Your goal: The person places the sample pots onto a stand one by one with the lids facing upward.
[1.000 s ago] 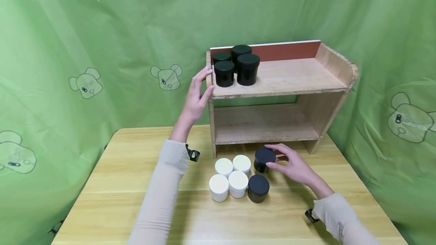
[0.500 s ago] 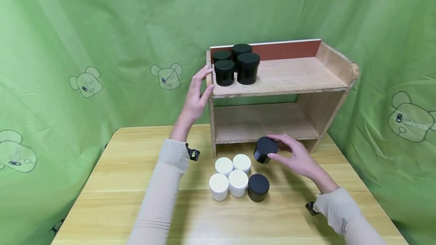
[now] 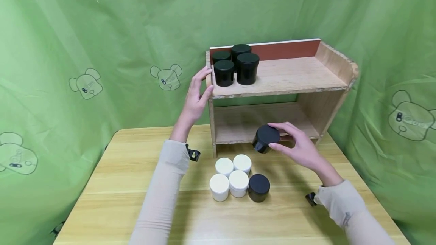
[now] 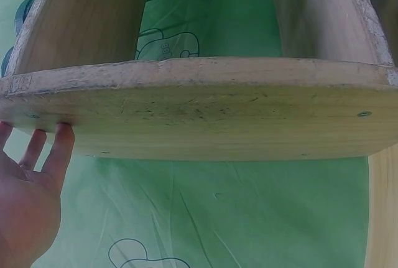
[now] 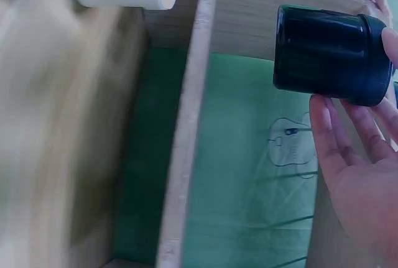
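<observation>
Since the earlier frames my right hand has lifted the black jar up from the table, and now the jar is in the air in front of the lower shelf of the wooden rack, tilted so that its lid faces a little to the left. My fingers are curled around the lid end of this jar, with the thumb below and the other fingers above; in the right wrist view the jar lies sideways against my fingertips. Nearest to me on the table stand four white jars close together in a small square, and one more black jar stands just beside them on the right, touching or almost touching the front white one. Further away, my left hand rests on the left side wall of the rack with the fingers straight and spread, the fingertips at the edge of the top shelf; the left wrist view shows the fingertips touching the wood. On the top shelf, at its left end, four black jars stand upright in a tight group. Behind everything hangs a green cloth with small bear drawings.
</observation>
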Demonstrator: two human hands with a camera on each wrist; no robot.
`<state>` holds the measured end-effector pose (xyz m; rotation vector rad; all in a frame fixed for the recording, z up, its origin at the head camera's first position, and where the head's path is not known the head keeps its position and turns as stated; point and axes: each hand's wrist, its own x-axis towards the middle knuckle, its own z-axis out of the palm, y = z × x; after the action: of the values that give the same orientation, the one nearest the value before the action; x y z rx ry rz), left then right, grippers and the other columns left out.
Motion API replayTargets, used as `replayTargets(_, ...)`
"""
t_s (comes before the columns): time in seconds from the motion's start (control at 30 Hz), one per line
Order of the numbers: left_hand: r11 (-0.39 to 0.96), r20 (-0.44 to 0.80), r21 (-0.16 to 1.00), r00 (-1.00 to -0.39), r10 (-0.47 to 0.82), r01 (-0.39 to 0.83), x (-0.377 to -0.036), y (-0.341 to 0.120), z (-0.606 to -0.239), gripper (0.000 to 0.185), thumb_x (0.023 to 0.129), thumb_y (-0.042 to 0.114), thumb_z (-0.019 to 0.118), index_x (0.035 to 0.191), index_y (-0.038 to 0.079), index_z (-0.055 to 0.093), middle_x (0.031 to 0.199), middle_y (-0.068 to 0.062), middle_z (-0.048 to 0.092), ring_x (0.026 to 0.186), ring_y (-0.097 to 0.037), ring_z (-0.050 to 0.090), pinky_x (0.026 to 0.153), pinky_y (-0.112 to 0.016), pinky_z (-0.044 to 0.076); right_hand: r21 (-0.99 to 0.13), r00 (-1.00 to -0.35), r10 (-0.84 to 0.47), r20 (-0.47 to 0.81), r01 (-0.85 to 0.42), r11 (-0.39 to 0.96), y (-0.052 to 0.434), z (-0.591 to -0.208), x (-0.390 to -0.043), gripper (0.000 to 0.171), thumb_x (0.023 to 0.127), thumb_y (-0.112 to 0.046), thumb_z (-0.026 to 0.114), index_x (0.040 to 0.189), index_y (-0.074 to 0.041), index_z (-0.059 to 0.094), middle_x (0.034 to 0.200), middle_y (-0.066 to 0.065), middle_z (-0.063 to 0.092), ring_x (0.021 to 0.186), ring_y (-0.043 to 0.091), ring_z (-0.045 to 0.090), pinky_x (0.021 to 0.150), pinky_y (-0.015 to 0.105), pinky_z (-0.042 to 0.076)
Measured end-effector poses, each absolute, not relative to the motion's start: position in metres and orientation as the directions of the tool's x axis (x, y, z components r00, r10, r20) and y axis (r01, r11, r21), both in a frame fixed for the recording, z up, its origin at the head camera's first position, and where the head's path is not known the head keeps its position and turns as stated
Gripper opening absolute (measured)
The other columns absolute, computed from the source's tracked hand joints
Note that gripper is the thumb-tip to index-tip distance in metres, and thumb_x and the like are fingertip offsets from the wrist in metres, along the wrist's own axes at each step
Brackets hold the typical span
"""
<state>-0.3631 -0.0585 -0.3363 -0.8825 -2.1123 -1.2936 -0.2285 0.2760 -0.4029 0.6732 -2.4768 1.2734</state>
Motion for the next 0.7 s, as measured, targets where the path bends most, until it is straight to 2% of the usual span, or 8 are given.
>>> replayTargets(0.33, 0.331, 0.706, 0.575, -0.658, 0.262, 0.748, -0.363, -0.057, -0.338, 0.051, 0.108, 0.026, 0.052, 0.157, 0.021, 0.039, 0.17, -0.001, 0.029, 0.156, -0.01, 0.026, 0.13, -0.041, 0.021, -0.657, -0.802, -0.245, 0.545, -0.59, 0.47, 0.271, -0.366, -0.228, 0.065, 0.083, 0.004, 0.082, 0.143, -0.012, 0.062, 0.124, 0.004, 0.065, 0.101, 0.002, 0.063, 0.092, 0.008, 0.051)
replayTargets(0.7, 0.323, 0.718, 0.564, -0.644, 0.263, 0.76, -0.364, -0.056, -0.337, 0.051, 0.108, 0.025, 0.052, 0.157, 0.02, 0.039, 0.169, -0.003, 0.03, 0.156, -0.011, 0.026, 0.13, -0.038, 0.02, -0.609, -0.771, -0.21, 0.601, -0.613, 0.504, 0.272, -0.322, -0.23, 0.065, 0.085, 0.004, 0.08, 0.144, -0.014, 0.061, 0.122, -0.015, 0.062, 0.106, 0.002, 0.062, 0.092, 0.007, 0.049)
